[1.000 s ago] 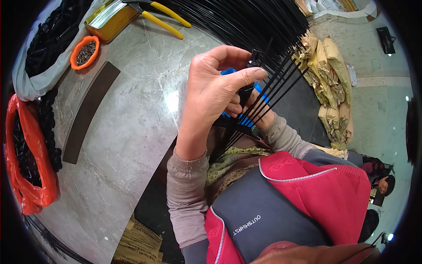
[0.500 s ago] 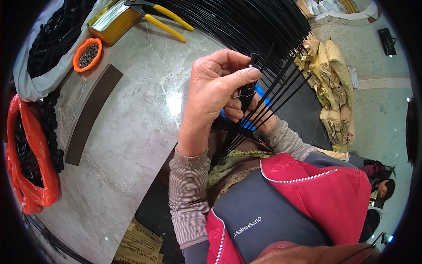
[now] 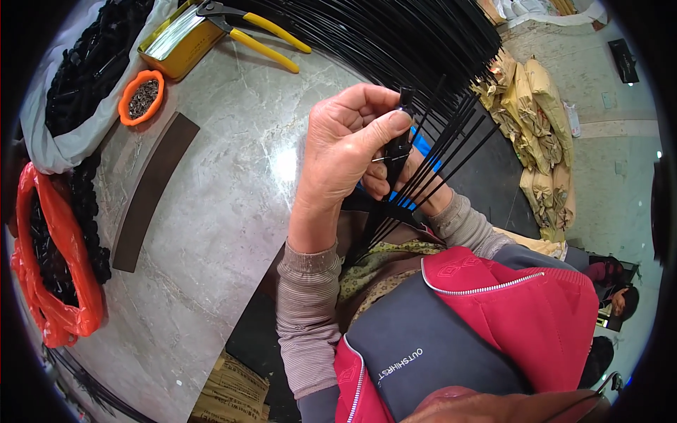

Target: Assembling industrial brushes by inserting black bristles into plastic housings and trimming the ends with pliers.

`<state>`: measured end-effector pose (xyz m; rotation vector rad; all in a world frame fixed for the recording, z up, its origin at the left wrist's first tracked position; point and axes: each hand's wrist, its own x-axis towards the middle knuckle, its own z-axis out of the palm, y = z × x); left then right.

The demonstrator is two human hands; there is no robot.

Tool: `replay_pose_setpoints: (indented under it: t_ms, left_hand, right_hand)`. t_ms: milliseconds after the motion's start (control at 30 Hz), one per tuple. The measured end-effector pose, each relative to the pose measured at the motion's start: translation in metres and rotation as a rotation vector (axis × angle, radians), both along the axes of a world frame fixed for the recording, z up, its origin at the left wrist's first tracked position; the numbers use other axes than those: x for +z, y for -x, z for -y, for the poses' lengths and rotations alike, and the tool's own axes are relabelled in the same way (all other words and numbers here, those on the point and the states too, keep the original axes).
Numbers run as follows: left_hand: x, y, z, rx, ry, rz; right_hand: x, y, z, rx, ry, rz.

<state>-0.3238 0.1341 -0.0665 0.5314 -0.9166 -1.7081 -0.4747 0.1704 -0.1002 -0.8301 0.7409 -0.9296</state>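
Gripping slim black fitting [image 3: 397, 149] with left hand [image 3: 338, 144]: pinched near upper end between thumb and forefinger, remaining fingers curled lower down. Pokes out a little past thumb tip. Crossed by thin silvery wire [image 3: 381, 159] below thumb; can't tell if attached. Can't tell grip of right hand [image 3: 416, 169] either: mostly hidden behind fitting and rods. Fanned out just right of left hand: thin black rods [image 3: 438, 146], passing in front of right hand. Between rods and right hand: blue piece [image 3: 422, 146], kind unclear.

Looks light, stiff, smooth, maybe a bit slippery under fingertips. Best taken by mid body, clear of wire, which probably bends easily. For rods, expect light and springy; best held low where gathered, not by splayed tips.

Left of left hand, on desk [image 3: 233, 176]: dark curved strip [image 3: 156, 194]. Ahead and left of left hand: orange dish [image 3: 161, 86] of small metal bits, yellow tin [image 3: 190, 56], yellow-handled pliers [image 3: 264, 51] beside tin. Far left of left hand: red plastic bag [image 3: 70, 247] around black pieces. Beyond both hands: big spread of black stock rods [image 3: 395, 42]. Farther right: paper-wrapped bundles [image 3: 543, 148].
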Motion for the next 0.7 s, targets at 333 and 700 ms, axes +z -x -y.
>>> replay_pose_setpoints:
  t_ms: [333, 700]
  left_hand:
    - [-0.004, -0.004, -0.002, -0.03, -0.014, -0.051]
    - [0.006, -0.009, -0.014, -0.047, -0.099, -0.056]
  right_hand:
    - [-0.007, 0.002, 0.001, 0.055, 0.003, 0.152]
    - [-0.01, 0.011, 0.002, 0.096, 0.061, 0.188]
